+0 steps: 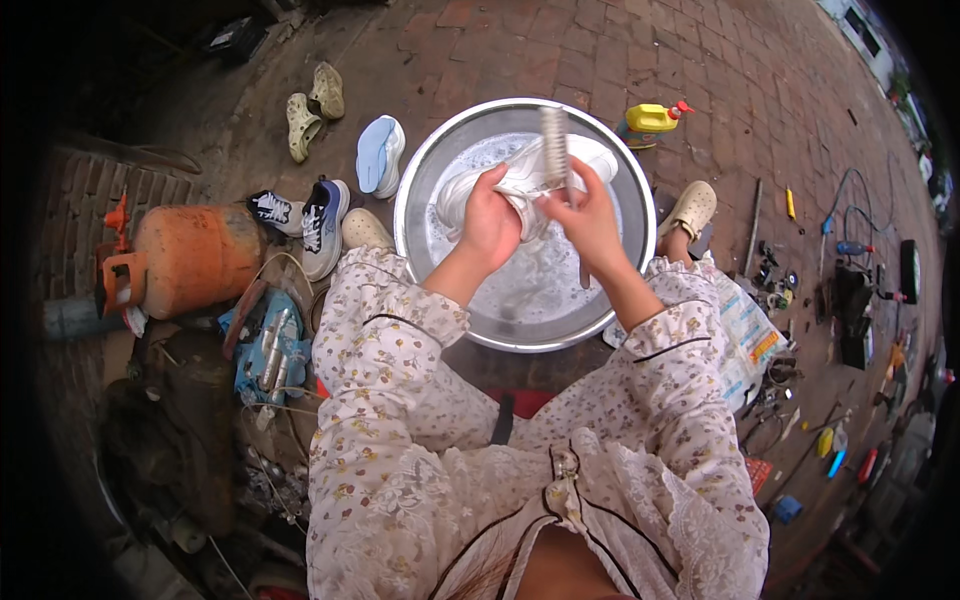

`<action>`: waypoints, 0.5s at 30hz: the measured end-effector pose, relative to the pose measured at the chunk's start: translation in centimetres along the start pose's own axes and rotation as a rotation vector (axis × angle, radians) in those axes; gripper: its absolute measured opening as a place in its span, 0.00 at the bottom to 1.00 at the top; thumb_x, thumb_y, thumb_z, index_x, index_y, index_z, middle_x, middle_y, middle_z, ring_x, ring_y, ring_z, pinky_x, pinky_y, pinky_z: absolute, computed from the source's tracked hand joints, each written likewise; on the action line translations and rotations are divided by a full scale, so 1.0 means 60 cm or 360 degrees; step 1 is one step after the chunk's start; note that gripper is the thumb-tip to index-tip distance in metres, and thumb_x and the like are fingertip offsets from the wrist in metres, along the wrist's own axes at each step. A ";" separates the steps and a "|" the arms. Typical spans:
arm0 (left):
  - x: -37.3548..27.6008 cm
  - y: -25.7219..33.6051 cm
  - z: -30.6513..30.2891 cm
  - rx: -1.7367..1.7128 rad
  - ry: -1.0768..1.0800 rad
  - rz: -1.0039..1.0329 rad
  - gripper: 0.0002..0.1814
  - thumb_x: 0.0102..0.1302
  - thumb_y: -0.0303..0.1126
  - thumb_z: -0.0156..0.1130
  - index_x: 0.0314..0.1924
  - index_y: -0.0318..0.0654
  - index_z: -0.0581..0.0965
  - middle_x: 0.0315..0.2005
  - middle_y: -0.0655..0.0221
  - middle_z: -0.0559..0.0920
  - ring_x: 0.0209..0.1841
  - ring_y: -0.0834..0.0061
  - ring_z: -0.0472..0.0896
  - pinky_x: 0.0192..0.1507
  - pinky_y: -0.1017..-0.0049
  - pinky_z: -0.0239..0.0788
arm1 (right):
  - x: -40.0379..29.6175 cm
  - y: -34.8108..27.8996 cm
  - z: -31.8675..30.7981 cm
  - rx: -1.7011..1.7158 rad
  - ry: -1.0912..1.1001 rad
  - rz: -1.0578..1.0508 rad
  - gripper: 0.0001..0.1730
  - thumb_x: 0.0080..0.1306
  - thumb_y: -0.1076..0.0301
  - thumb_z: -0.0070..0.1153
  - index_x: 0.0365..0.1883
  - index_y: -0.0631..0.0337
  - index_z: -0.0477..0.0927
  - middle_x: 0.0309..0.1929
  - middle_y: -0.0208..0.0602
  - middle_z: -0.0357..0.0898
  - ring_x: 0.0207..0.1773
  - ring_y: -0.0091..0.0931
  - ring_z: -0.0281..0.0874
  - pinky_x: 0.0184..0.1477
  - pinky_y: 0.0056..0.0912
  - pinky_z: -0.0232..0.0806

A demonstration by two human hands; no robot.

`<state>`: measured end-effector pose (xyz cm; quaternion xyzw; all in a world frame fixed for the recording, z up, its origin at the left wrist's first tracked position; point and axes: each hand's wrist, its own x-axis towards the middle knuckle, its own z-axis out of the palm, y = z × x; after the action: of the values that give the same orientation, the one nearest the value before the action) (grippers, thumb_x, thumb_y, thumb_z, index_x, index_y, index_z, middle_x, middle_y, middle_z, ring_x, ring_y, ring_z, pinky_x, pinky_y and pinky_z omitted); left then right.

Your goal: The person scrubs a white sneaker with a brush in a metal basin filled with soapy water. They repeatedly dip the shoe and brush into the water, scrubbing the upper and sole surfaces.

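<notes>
A white shoe point(596, 159) is held over a round metal basin point(411, 180) of sudsy water point(517, 292). My left hand point(491, 221) grips the shoe at its opening, on the left side. In my right hand point(585, 217) is a scrubbing brush point(553, 142), its bristled head standing up against the shoe's side and its handle partly hidden by the fingers. Whitish material, perhaps the shoe's tongue or laces, hangs below the opening between the hands.
Left of the basin lie a pale blue-soled shoe point(379, 156), green clogs point(304, 127), sneakers point(322, 225) and an orange gas cylinder point(199, 255). A yellow bottle with a red cap point(649, 124) stands beyond the basin. Tools and parts point(772, 277) lie scattered on the right.
</notes>
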<state>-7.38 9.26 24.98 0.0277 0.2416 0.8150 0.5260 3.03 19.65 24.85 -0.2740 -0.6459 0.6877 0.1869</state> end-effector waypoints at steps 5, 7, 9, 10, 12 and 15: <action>0.002 0.020 -0.011 -0.0097 0.0110 0.0095 0.30 0.68 0.42 0.45 0.62 0.24 0.62 0.60 0.51 0.69 0.63 0.58 0.68 0.67 0.62 0.56 | 0.028 -0.029 -0.065 0.0573 0.0105 0.0309 0.18 0.56 0.75 0.60 0.44 0.60 0.71 0.20 0.19 0.65 0.17 0.11 0.56 0.18 0.16 0.47; 0.005 0.026 -0.019 -0.0135 0.0093 0.0122 0.31 0.68 0.42 0.45 0.62 0.23 0.62 0.61 0.51 0.69 0.64 0.58 0.68 0.67 0.61 0.56 | 0.036 -0.035 -0.081 0.0535 0.0194 0.0218 0.14 0.60 0.72 0.59 0.41 0.61 0.70 0.19 0.19 0.65 0.17 0.13 0.59 0.18 0.20 0.51; 0.007 0.029 -0.023 -0.0140 0.0079 0.0125 0.31 0.70 0.45 0.44 0.63 0.24 0.62 0.61 0.53 0.68 0.64 0.58 0.67 0.67 0.61 0.56 | 0.038 -0.028 -0.068 -0.0278 0.0433 -0.0234 0.21 0.68 0.67 0.50 0.58 0.62 0.66 0.24 0.24 0.72 0.18 0.15 0.60 0.20 0.20 0.56; 0.009 0.029 -0.028 -0.0138 0.0081 0.0142 0.32 0.70 0.47 0.44 0.63 0.25 0.62 0.61 0.53 0.68 0.64 0.59 0.67 0.66 0.61 0.56 | 0.032 -0.026 -0.056 -0.0591 0.0442 -0.0458 0.25 0.70 0.65 0.47 0.64 0.60 0.61 0.25 0.28 0.74 0.20 0.20 0.65 0.24 0.25 0.61; 0.007 0.032 -0.024 -0.0107 0.0146 0.0188 0.34 0.71 0.52 0.43 0.63 0.26 0.63 0.61 0.54 0.69 0.64 0.59 0.67 0.66 0.61 0.56 | -0.007 -0.030 -0.025 -0.1147 0.0268 -0.0518 0.30 0.72 0.66 0.41 0.72 0.47 0.54 0.26 0.39 0.76 0.26 0.32 0.75 0.34 0.36 0.68; 0.010 0.035 -0.005 -0.0056 0.0304 0.0216 0.38 0.71 0.59 0.41 0.63 0.28 0.63 0.62 0.55 0.68 0.64 0.61 0.67 0.66 0.62 0.56 | -0.050 -0.001 0.027 -0.1256 -0.0005 -0.0740 0.28 0.68 0.60 0.50 0.66 0.31 0.65 0.29 0.41 0.78 0.29 0.39 0.78 0.31 0.42 0.69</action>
<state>-9.51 9.00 25.48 -0.0431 0.2738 0.8518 0.4445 4.36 16.56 25.34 -0.1709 -0.9031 0.3291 0.2167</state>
